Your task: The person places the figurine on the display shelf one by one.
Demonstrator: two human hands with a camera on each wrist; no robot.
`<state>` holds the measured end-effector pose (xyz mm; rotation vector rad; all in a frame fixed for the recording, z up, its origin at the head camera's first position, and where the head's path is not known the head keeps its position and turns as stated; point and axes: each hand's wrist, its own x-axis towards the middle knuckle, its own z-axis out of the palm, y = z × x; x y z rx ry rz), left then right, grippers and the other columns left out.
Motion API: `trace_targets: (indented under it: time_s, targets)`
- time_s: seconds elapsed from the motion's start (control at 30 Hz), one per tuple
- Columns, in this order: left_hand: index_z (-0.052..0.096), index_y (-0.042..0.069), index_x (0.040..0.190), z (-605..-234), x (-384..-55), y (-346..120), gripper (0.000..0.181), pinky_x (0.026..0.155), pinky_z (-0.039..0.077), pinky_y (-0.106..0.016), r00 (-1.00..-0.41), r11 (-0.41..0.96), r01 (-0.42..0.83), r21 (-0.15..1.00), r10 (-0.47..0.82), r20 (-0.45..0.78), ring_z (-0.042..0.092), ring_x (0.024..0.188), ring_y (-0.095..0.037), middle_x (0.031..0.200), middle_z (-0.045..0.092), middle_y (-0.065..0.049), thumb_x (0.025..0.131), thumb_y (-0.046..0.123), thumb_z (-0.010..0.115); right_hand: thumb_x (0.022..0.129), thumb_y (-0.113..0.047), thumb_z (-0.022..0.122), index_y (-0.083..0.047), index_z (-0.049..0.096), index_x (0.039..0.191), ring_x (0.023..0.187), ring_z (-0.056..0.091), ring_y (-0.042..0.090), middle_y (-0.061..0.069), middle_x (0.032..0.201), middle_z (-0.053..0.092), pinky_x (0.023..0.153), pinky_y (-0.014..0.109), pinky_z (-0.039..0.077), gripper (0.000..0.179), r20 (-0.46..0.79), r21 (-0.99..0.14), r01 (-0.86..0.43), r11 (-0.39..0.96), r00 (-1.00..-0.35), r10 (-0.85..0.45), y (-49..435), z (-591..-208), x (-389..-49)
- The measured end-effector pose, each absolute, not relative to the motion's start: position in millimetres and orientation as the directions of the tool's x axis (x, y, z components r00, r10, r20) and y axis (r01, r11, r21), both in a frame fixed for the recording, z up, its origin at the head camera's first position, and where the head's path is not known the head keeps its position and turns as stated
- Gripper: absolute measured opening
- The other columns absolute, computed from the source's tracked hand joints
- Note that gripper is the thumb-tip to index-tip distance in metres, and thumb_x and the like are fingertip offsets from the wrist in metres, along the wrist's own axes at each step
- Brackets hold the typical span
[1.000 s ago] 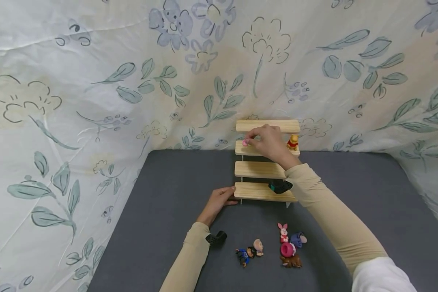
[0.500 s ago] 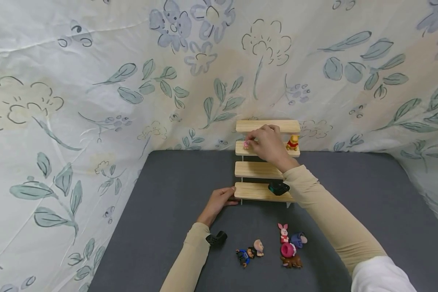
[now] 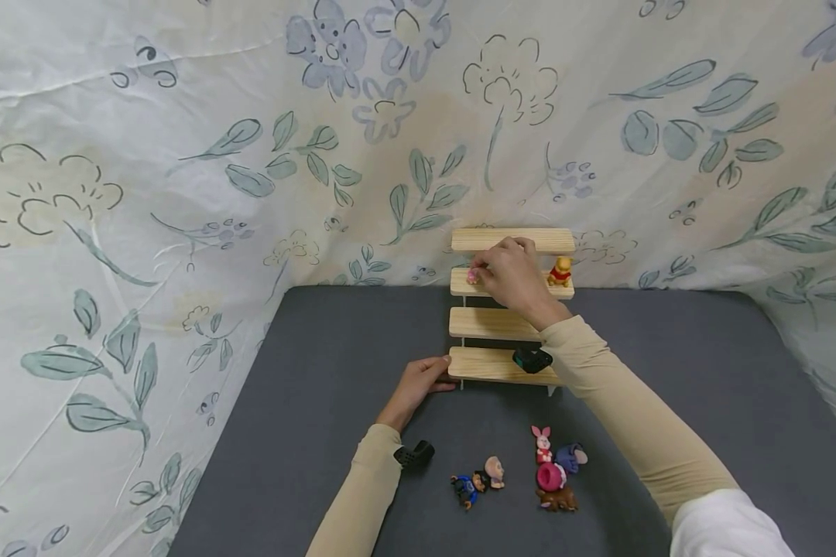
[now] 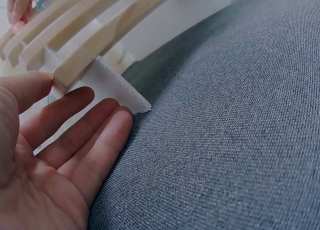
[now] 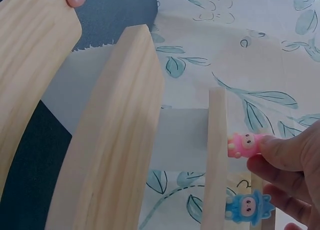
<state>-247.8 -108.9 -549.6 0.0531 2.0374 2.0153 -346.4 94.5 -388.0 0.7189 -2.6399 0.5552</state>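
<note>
A tiered wooden display stand (image 3: 491,362) stands at the back of the table. In the head view, my right hand (image 3: 512,272) reaches to its second tier from the top. Thumb and forefinger pinch a small pink figurine (image 5: 245,145), upright at the board in the right wrist view. Beside it stands a blue figurine (image 5: 248,208) with a hat, close below my other fingers; the hand hides it from the head camera. A yellow bear figurine (image 3: 560,272) in a red shirt is at that tier's right end. My left hand (image 3: 420,385) holds the lowest board's left end, thumb at its edge, forefinger beneath.
In front of the stand, a piglet figurine (image 3: 542,445), a blue-grey donkey figurine (image 3: 570,457), a magenta piece (image 3: 549,476) and a brown figurine (image 3: 558,499) lie clustered. Farther left are a blue-clothed figurine (image 3: 464,490) and a pale-headed one (image 3: 494,471). Floral cloth (image 3: 362,201) hangs behind.
My right hand and the pink figurine have shifted very slightly down and right along the tier. The left hand keeps its place on the stand.
</note>
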Motion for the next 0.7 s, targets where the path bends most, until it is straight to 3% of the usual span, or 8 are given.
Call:
trace_targets:
  time_s: [0.7]
  targets:
    - [0.070, -0.002, 0.124, -548.3, -246.9, -108.7, 0.047, 0.090, 0.063, -0.035, -0.964, 0.040, -0.154, 0.987, 0.214, -0.159, 0.074, 0.103, -0.020, 0.122, 0.071, -0.021, 0.104, 0.040, 0.058, 0.098, -0.018, 0.068, -0.013, 0.079, 0.107, 0.107, 0.058, 0.031, 0.007, 0.111, 0.078, 0.113, 0.058, 0.030, 0.015, 0.373, -0.269, -0.533, 0.802, -0.825, -0.424, 96.1, -378.7, -340.4]
